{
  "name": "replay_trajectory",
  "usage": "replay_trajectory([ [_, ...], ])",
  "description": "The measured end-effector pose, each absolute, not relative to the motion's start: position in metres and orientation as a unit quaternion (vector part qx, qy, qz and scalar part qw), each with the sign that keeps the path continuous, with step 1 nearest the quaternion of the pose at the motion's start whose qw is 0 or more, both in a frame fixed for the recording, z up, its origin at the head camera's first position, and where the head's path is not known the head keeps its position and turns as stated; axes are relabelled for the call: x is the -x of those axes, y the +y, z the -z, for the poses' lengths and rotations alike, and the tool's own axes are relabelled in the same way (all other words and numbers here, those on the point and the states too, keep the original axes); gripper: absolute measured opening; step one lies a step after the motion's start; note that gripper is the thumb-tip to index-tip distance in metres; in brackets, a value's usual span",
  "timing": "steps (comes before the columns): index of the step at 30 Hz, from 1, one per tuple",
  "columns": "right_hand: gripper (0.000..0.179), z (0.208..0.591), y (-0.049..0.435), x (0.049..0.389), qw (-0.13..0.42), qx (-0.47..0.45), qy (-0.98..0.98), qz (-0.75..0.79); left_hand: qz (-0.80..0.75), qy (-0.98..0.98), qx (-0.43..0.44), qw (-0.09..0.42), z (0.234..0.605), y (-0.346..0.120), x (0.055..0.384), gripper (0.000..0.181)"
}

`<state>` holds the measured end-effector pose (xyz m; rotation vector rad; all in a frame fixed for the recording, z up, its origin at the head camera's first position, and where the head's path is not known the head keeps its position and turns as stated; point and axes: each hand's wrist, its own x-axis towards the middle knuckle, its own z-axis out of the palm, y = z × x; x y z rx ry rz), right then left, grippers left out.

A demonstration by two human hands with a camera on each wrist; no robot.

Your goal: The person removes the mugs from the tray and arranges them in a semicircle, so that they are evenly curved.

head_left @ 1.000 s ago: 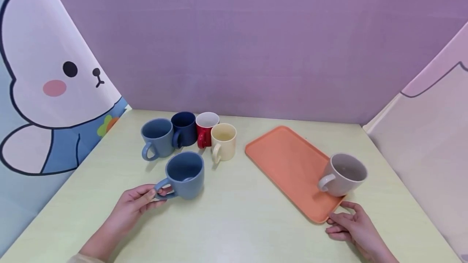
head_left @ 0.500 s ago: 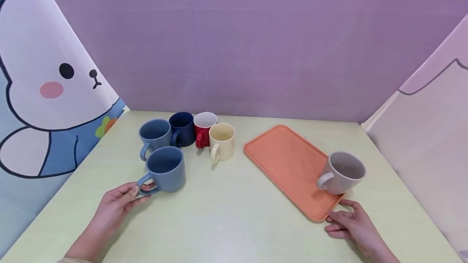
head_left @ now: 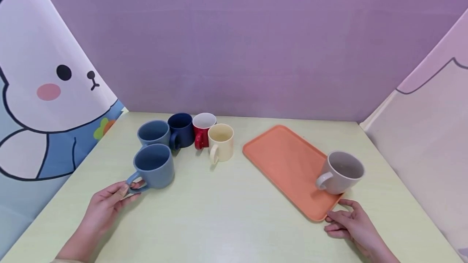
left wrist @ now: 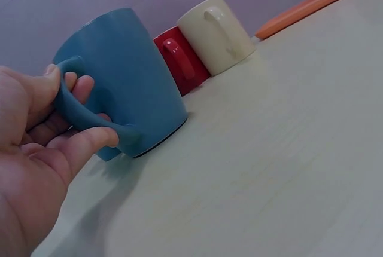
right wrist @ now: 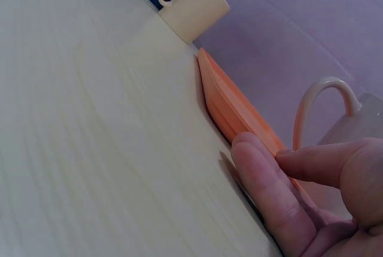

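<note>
My left hand [head_left: 106, 205] grips a blue mug [head_left: 155, 169] by its handle, thumb and fingers around it in the left wrist view. I cannot tell whether the mug's base touches the table. Behind it, partly hidden, stands another blue mug [head_left: 153, 131]. With thumb and fingers, my right hand [head_left: 349, 222] pinches the near corner of an orange tray [head_left: 281, 155]. On that end of the tray sits a grey mug [head_left: 341, 173], upright, its handle toward the left.
A navy mug [head_left: 181, 130], a red mug [head_left: 202, 133] with a white inside and a cream mug [head_left: 221, 143] stand close together at the back, left of the tray. Purple cloth [head_left: 248, 52] rises behind the pale table [head_left: 226, 214].
My left hand has carried the blue mug leftward and slightly away from me, so it now overlaps the other blue mug in view. The right hand and tray have stayed put.
</note>
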<state>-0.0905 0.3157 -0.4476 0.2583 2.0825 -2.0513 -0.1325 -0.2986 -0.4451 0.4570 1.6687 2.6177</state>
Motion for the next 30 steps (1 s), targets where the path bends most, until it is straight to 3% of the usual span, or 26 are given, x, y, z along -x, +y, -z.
replay_trajectory([
  [30, 0.063, 0.448, 0.316, 0.091, 0.097, -0.085, 0.712, 0.69, -0.878, 0.462, -0.126, 0.021, 0.446, -0.318, 0.14, 0.037],
])
